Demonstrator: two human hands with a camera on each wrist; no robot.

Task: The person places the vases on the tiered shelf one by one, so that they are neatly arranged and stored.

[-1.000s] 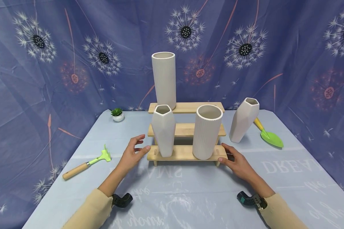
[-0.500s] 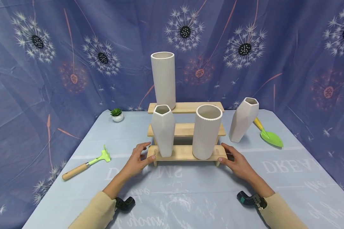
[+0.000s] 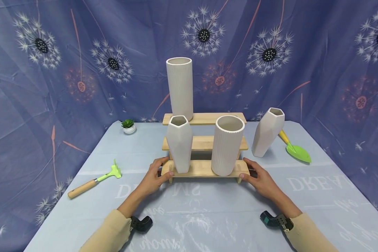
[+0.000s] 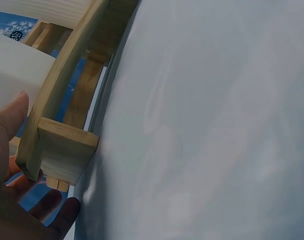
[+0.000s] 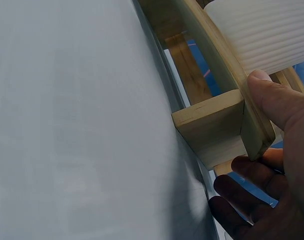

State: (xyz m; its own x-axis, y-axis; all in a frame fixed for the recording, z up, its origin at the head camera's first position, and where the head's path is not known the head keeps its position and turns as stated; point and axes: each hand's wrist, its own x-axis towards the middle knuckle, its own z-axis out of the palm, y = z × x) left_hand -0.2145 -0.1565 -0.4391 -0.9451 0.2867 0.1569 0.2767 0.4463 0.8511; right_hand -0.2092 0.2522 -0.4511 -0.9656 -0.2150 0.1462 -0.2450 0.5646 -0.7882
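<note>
A three-tier wooden stand (image 3: 201,168) stands mid-table. On its lowest board are a faceted white vase (image 3: 180,143) at the left and a ribbed white vase (image 3: 227,147) at the right. A taller ribbed vase (image 3: 180,87) stands on the top board's left part. My left hand (image 3: 154,178) grips the left end of the lowest board, thumb (image 4: 14,115) over the top and fingers around the end. At the right end, my right hand (image 3: 260,180) holds the same board, its thumb (image 5: 271,95) above and fingers (image 5: 259,175) curled below.
Right of the stand, another faceted white vase (image 3: 267,133) leans to the right in the head view, in front of a green trowel (image 3: 297,152) with a yellow handle. A small hand rake (image 3: 88,187) and a potted succulent (image 3: 129,126) lie to the left. A patterned curtain hangs behind.
My left hand has moved right onto the stand's left end, and its thumb has come over the lowest board. The right hand, stand and vases have stayed put.
</note>
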